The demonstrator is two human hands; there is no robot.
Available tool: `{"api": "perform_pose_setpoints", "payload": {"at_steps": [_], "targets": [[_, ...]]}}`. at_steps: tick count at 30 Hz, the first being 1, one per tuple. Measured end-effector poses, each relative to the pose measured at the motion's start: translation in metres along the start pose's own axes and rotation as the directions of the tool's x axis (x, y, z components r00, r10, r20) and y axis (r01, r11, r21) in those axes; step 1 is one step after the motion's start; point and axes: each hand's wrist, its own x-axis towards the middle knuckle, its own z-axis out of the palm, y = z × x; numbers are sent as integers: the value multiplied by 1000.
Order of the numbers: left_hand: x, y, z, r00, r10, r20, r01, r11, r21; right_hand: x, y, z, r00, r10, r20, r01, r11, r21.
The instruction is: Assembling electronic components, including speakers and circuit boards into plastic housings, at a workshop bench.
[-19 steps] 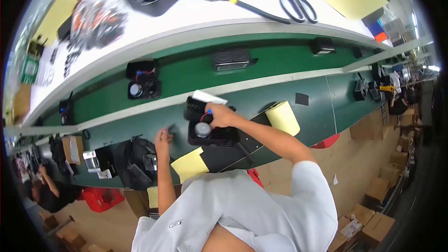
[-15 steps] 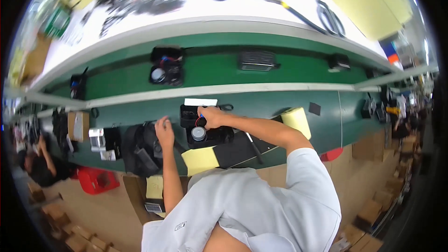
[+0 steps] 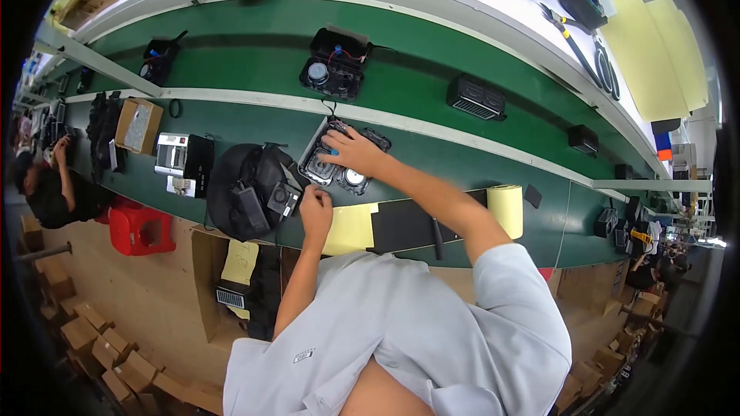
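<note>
An opened black case (image 3: 310, 171) lies on the green bench, with a round silver-rimmed speaker (image 3: 354, 177) in its near part. Over the case's far left part reaches my right hand (image 3: 356, 152), thumb and fingers bent around a small blue part (image 3: 334, 152); the palm hides some of the inside. My left hand (image 3: 317, 212) is at the case's near left corner, fingers curled together. What its fingertips hold, if anything, is too small to make out. Left of that hand is a black backpack (image 3: 231, 177) with a small grey-black box (image 3: 284, 198) on it.
Yellow sheet (image 3: 351, 231), black mat (image 3: 397, 225), dark bar-like tool (image 3: 437, 240) and yellow roll (image 3: 505, 212) lie near my front edge. On the green ledge beyond stand another opened case (image 3: 333, 73) and a black vented box (image 3: 476, 98). A red stool (image 3: 142, 229) is on the left.
The whole view has shifted and tilted. The case sits turned on the bench. My left hand, spread above the backpack before, has come to the case's corner with fingers curled; my right stays over the case.
</note>
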Motion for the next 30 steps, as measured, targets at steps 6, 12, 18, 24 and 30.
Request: {"api": "perform_pose_setpoints", "payload": {"at_steps": [6, 12, 18, 24, 30], "targets": [[38, 30, 16, 838, 543, 52, -497, 720, 484, -102, -123, -20, 552, 742, 381, -832, 515, 204], [72, 34, 43, 869, 456, 190, -453, 581, 676, -161, -180, 17, 592, 764, 256, -806, 563, 182], [53, 42, 57, 855, 422, 302, -500, 514, 697, -172, -177, 22, 580, 789, 202, -780, 466, 418], [27, 55, 86, 931, 189, 311, -353, 676, 646, -193, -149, 33, 336, 871, 358, -663, -51, 747], [23, 53, 90, 942, 182, 281, -326, 693, 643, -152, -67, 20, 196, 892, 407, -699, -163, 696]]}}
